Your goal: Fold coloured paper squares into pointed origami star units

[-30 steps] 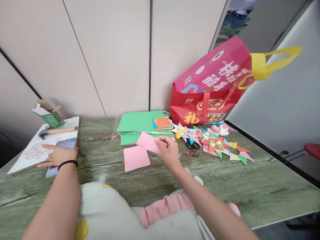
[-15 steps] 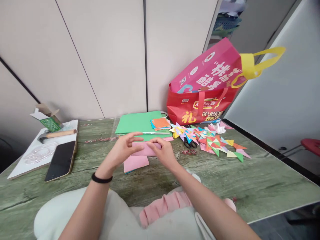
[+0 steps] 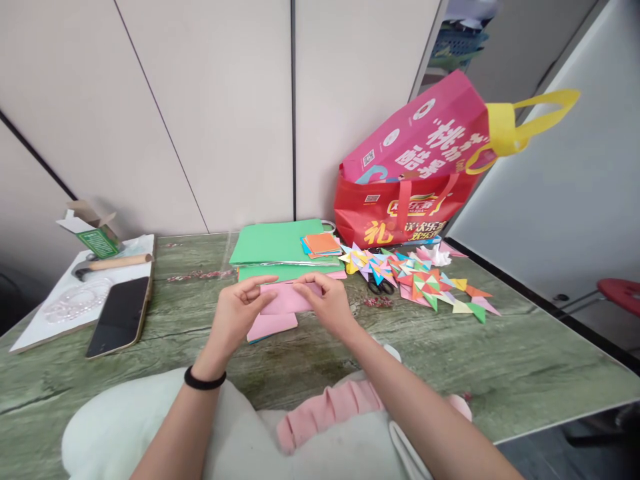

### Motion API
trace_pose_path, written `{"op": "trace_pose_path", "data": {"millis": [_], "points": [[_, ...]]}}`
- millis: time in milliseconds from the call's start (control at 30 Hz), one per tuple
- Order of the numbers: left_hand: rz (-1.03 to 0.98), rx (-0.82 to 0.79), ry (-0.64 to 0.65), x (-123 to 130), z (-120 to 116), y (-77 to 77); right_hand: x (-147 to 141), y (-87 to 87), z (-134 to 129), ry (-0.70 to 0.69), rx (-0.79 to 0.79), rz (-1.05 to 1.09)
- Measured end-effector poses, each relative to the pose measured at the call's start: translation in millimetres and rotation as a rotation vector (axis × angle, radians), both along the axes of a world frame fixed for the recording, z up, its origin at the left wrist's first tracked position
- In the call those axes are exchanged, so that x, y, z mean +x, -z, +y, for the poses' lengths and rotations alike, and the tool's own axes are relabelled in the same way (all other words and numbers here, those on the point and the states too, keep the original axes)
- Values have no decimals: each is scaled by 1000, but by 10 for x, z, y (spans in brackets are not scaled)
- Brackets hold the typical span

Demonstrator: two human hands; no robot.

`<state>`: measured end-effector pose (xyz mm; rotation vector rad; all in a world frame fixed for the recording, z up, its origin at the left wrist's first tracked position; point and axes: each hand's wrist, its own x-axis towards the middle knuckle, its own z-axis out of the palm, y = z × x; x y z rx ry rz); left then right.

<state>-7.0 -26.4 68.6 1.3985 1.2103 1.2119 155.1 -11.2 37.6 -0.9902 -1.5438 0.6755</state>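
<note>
Holding pink paper [image 3: 287, 300] level at both ends, probably to keep it flat; it's above the near side of the table [image 3: 195, 317], over the pink-topped stack [image 3: 273, 325]. Left hand [image 3: 231, 319] nearly closed, thumb and fingers at left end; right hand [image 3: 331, 303] pinched on right end. Green sheets [image 3: 277, 245] just beyond, likely supporting the orange-topped stack [image 3: 323, 244]. Far right, red bag [image 3: 370, 217] holds tilted pink bag [image 3: 400, 150], contents unclear. Far left, small box [image 3: 100, 243], flaps open, inside can't tell.
</note>
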Motion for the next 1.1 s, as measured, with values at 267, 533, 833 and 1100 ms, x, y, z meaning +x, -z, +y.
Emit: {"op": "trace_pose_path", "data": {"millis": [267,533,833,1100], "points": [[59,66,-1,-38,8,9,11,-25,-17,-23,21,-1],[154,130,45,-13,-41,-65,17,-37,-20,-63,-1,-11],[255,202,26,21,-53,-95,9,-15,-20,-66,-36,88],[286,258,8,16,-43,-57,9,-22,-19,-52,-33,116]]}}
